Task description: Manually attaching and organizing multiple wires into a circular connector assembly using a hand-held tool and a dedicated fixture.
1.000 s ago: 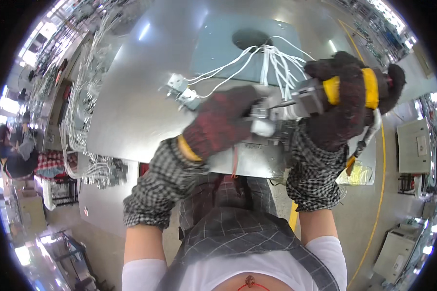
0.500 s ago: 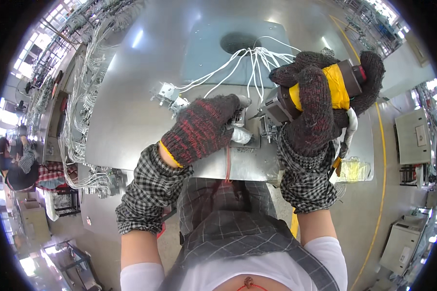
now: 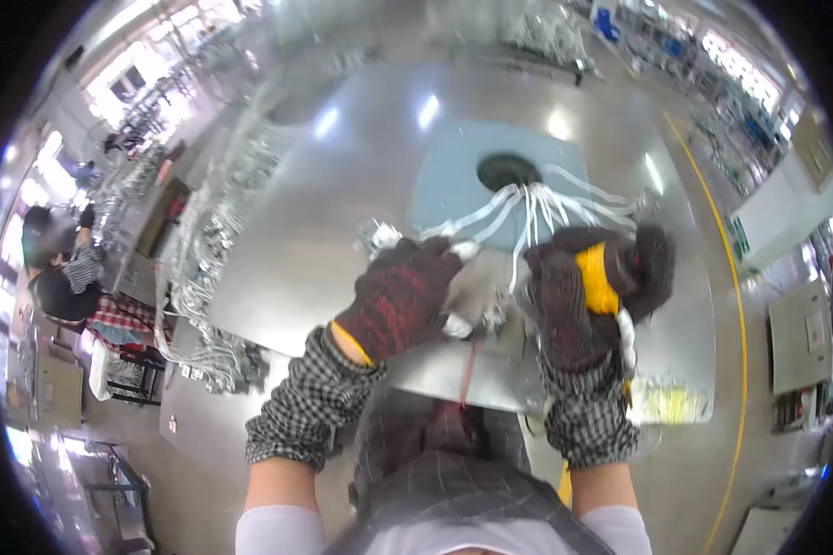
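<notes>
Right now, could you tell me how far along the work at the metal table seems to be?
Looks mid-job. Done: white wires already fan out from the dark round opening across the metal table. In hand: the right hand grips a yellow-bodied tool, while the left hand presses on white parts. Left: small connectors lie unattended beside it.

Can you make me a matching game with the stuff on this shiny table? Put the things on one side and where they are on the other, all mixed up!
Things:
1. tool with the yellow band
2. white wires
3. left hand
4. blue mat

Places:
A. fanning out from a dark round hole
B. flat on the metal table
C. gripped in the right hand
D. on small white parts at the table's near edge

Pairs: 1-C, 2-A, 3-D, 4-B
</notes>
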`<state>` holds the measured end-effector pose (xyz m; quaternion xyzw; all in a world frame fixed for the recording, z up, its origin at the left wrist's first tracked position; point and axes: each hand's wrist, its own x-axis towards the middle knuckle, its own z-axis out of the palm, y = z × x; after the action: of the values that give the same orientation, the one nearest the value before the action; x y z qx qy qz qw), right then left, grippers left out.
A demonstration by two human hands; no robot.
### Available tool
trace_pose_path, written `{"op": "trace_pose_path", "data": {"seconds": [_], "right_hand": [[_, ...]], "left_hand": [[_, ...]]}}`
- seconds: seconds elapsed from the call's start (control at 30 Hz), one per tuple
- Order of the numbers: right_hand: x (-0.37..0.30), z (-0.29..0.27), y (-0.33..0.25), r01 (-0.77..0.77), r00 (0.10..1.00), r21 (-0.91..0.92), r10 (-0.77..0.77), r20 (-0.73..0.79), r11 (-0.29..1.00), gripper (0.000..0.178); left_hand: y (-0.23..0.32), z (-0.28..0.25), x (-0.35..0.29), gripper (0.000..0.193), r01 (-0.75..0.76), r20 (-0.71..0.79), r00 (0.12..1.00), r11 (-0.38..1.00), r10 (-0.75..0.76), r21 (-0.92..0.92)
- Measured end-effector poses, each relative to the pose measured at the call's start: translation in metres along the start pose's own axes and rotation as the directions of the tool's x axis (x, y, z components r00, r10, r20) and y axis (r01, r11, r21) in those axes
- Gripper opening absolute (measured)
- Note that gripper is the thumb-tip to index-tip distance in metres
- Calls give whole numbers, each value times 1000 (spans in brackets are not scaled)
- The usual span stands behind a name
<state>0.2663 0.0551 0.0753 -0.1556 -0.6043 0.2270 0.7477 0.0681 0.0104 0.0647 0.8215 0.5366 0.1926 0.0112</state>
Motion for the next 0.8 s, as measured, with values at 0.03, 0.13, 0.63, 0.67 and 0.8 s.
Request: {"op": "trace_pose_path", "data": {"seconds": [0.03, 0.13, 0.63, 0.67, 0.8], "right_hand": [[-6, 5, -9, -72, 996, 94, 76, -45, 993, 63], [-3, 2, -22, -89, 994, 38, 86, 73, 995, 71], [-11, 2, -11, -248, 969, 167, 241, 62, 954, 73], [-10, 2, -11, -252, 968, 165, 245, 61, 954, 73], [-2, 8, -24, -230, 973, 126, 226, 40, 965, 74]], "left_hand": [[-3, -4, -7, 64, 32, 25, 999, 989, -36, 144], [-22, 6, -17, 44, 44, 164, 980, 926, -113, 375], [-35, 0, -14, 59, 313, 327, 942, 553, -76, -772], [-31, 6, -14, 63, 314, 306, 949, 281, -72, -907], [-18, 34, -14, 71, 271, 277, 953, -62, -123, -961]]}}
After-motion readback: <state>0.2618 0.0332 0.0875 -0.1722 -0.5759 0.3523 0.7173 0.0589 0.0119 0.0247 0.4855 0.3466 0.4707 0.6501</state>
